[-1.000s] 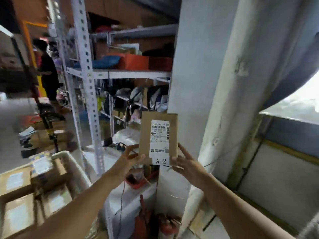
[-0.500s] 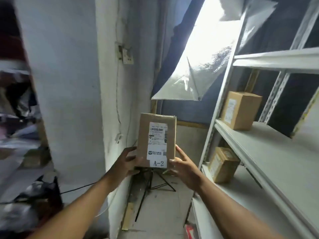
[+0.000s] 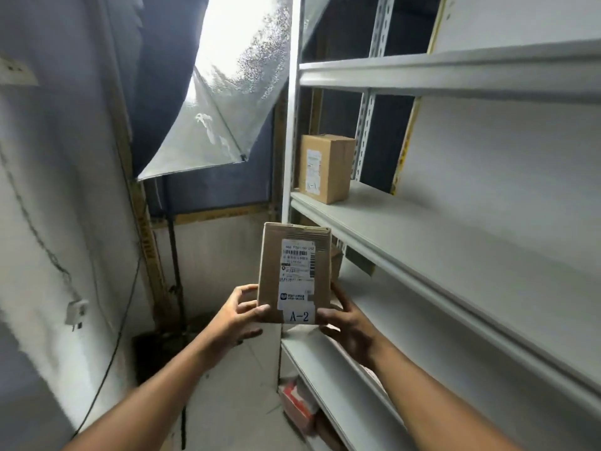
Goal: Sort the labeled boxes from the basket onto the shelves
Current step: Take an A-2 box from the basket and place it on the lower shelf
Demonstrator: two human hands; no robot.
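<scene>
Cardboard box (image 3: 294, 275), upright, is being held out in front of the grey metal shelving (image 3: 455, 252), at the shelving's near left corner and not resting on any board. Its white shipping label is facing the camera, with a tag reading "A-2" at the bottom edge. Left hand (image 3: 239, 315) is gripping the lower left corner, thumb lying on the front face and fingers wrapping behind. Right hand (image 3: 346, 320) is gripping the lower right corner in the same way, thumb pressing beside the tag. Both forearms are reaching up from the bottom of the view. A second cardboard box (image 3: 327, 167) is standing upright on the middle shelf board, at its far left end close to the perforated upright; the marking at the foot of its label is too blurred to read with confidence. Part of a third brown box (image 3: 336, 263) is peeking out from behind the held one, on the board below. Red and white packaging (image 3: 297, 402) is lying low down under the bottom board. A silvery reflective sheet (image 3: 221, 102) is hanging over the bright window to the left of the rack, and a dark cable (image 3: 120, 323) is trailing down the white wall.
</scene>
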